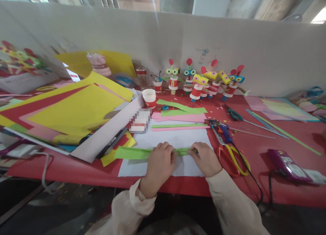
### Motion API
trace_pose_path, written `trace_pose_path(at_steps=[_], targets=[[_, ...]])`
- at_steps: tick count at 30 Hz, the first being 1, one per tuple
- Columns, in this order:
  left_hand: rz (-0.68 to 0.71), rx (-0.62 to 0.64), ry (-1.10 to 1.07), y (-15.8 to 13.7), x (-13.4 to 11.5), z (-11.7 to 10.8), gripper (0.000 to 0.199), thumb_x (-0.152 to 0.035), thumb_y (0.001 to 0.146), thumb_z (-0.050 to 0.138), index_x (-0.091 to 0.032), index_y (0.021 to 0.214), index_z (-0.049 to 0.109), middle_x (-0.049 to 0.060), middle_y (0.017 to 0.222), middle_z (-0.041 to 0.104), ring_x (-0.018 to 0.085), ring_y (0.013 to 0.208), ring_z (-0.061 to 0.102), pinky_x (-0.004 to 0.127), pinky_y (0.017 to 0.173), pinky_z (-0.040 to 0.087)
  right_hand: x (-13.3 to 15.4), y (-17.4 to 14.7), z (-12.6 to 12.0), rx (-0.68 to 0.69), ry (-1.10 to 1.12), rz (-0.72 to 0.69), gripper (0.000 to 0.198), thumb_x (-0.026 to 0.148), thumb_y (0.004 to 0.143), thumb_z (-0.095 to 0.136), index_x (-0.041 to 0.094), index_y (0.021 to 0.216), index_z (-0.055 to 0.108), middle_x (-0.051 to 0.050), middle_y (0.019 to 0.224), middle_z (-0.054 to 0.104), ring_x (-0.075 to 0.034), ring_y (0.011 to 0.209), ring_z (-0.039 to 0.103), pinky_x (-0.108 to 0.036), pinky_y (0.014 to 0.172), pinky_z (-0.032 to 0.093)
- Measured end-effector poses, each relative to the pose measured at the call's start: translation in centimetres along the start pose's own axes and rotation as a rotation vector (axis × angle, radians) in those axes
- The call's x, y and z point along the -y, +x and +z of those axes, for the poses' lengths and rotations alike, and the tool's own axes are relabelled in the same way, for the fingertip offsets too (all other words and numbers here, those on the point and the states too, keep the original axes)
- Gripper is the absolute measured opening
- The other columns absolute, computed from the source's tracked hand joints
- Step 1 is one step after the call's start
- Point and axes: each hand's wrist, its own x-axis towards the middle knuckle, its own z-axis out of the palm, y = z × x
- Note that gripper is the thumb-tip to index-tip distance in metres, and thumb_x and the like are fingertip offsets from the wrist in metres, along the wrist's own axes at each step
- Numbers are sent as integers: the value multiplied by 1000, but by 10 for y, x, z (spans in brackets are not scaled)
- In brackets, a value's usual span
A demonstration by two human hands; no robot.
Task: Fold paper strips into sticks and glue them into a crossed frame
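A long green paper strip [133, 153] lies across the white sheet [163, 139] in front of me. My left hand [162, 159] presses and pinches it near its middle. At the strip's right end, my right hand [203, 157] grips it with thumb and fingers curled. The strip looks folded between the two hands; its left part spreads flat and wider. Farther up the sheet are more green strips [184, 112] and pink strips [178, 117]. Right beside my right hand rest scissors [234, 158] with red and yellow handles.
A glue gun [225, 131] and green-handled pliers [234, 114] lie to the right, near a purple device [287, 165] with a cable. Paper-cup figures [196, 91] line the partition. At left are yellow sheets [76, 109], a black pen [112, 142] and stacked paper cups [149, 97].
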Motion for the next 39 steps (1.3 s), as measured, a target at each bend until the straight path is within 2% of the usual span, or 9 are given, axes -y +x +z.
trace_pose_path(at_steps=[5,12,16,19,22,25,32,35,39], targets=[[-18,34,-28,2,2,-2,11,-22,85,49,-19,77,55,4,86,59,21,83,55,34,72,41,-2,4,-1,44,11,26,8,18,80,58,22,74,54,-1,73,60,-17,75,55,-27,69,39],[-81,66,-57,8,5,-3,4,-24,83,54,-20,81,54,1,83,61,19,80,56,31,66,40,-5,0,0,-1,70,45,9,13,77,54,22,75,52,0,71,58,-18,74,54,-29,70,40],[-130,129,-57,14,7,-6,10,-28,81,57,-21,74,56,0,80,62,19,76,58,29,59,37,-5,-4,1,-126,50,57,9,12,76,53,21,79,53,-4,78,57,-19,75,54,-34,72,45],[-122,143,-36,17,5,-7,10,-29,81,57,-21,74,58,1,82,63,19,77,59,29,59,37,7,-9,5,-233,-29,-71,25,4,75,44,18,90,57,-10,97,59,-24,94,55,-41,84,46],[-101,120,3,17,2,-6,9,-24,82,53,-20,76,58,3,83,63,20,80,59,29,60,38,27,-19,13,-148,-80,-259,44,1,77,39,14,115,55,-14,125,54,-23,122,44,-42,99,41],[-79,104,16,12,5,-9,10,-23,83,51,-20,76,58,3,82,62,20,79,59,29,61,38,40,-28,19,-27,-166,-293,49,15,86,44,11,135,43,-12,140,45,-23,131,37,-42,107,35],[22,94,19,-5,29,-23,12,-21,85,54,-20,73,56,2,79,61,19,80,55,31,68,39,37,-32,21,18,-257,-301,52,32,91,45,10,138,40,-13,143,42,-24,134,34,-42,108,35],[38,76,8,-7,24,-18,12,-17,86,50,-19,76,57,3,82,61,20,82,54,32,71,40,36,-33,22,-19,-266,-259,52,33,92,43,7,138,40,-16,141,43,-26,134,35,-43,106,37],[5,69,16,-5,14,-10,9,-16,84,51,-18,79,58,4,84,61,21,85,55,34,74,40,38,-35,21,2,-296,-276,51,32,91,46,18,139,40,-12,147,35,-30,135,31,-47,104,38]])
